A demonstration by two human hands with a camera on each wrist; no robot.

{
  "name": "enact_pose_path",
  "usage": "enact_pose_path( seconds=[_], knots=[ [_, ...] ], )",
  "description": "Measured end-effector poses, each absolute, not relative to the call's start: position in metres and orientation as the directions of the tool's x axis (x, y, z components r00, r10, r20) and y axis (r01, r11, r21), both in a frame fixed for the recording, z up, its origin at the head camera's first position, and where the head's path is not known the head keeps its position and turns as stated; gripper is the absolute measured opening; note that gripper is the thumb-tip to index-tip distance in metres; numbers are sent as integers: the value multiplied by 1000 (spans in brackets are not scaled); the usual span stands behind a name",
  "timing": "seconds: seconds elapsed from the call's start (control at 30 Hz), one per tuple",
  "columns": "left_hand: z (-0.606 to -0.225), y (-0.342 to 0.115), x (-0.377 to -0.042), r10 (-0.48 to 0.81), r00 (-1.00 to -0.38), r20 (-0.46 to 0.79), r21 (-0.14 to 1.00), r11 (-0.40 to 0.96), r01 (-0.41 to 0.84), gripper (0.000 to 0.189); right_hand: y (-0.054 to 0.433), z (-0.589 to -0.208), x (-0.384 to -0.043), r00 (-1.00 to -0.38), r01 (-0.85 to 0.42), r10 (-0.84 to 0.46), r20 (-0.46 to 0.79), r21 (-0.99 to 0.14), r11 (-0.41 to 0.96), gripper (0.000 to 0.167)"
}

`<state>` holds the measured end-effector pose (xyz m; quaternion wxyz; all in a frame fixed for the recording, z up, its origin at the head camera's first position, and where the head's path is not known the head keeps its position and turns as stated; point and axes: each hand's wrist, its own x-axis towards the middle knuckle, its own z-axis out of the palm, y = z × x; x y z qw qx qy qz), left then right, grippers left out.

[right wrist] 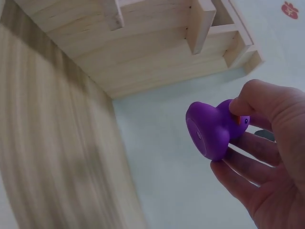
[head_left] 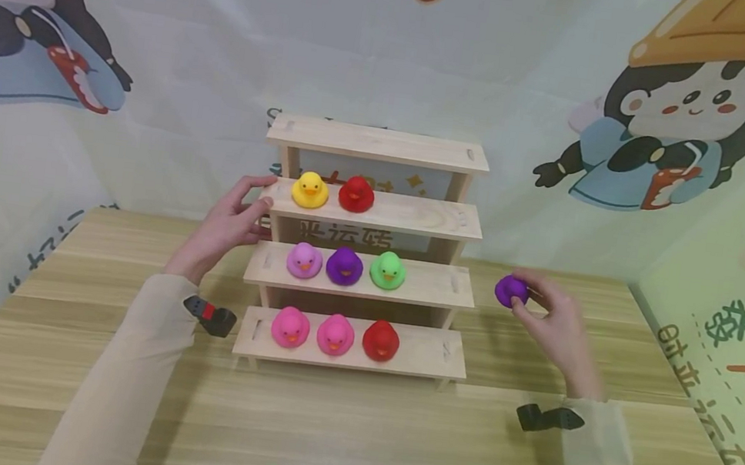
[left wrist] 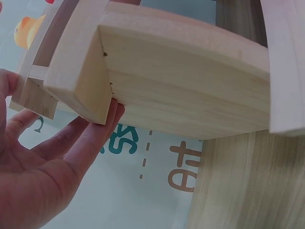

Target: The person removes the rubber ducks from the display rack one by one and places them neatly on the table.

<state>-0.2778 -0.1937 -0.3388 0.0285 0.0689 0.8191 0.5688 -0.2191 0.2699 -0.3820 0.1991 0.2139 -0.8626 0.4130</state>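
A tiered wooden shelf (head_left: 351, 350) stands on the table. At its left end, my left hand (head_left: 235, 217) grips the second tier from the top, with fingers against the side panel (left wrist: 88, 90). Out to the right, my right hand (head_left: 559, 329) pinches a purple rubber duck (right wrist: 214, 126) by its head, its flat base turned outward. A yellow duck (head_left: 310, 191) and a red duck (head_left: 356, 195) sit on the second tier. Below are a light purple duck (head_left: 304, 261), a purple duck (head_left: 344, 267) and a green duck (head_left: 388, 271).
On the lowest tier sit two pink ducks, one at the left (head_left: 290, 328) and one in the middle (head_left: 335, 335), and a red duck (head_left: 381, 341). The top tier (head_left: 376, 142) bears no duck. Behind the wooden table (head_left: 333, 437) hangs a printed cloth (head_left: 227, 52).
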Motion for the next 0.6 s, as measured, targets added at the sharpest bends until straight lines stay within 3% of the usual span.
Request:
enact_pose_path(
  seconds=[0.4, 0.6],
  knots=[
    [-339, -195, -276, 138, -990, 20, 935, 348, 68, 53, 274, -405, -221, -878, -473, -214, 428, -703, 531, 35],
    [-339, -194, -277, 138, -990, 15, 935, 350, 63, 54, 278, -413, -221, -931, -365, -198, 307, -754, 547, 37]
  ],
)
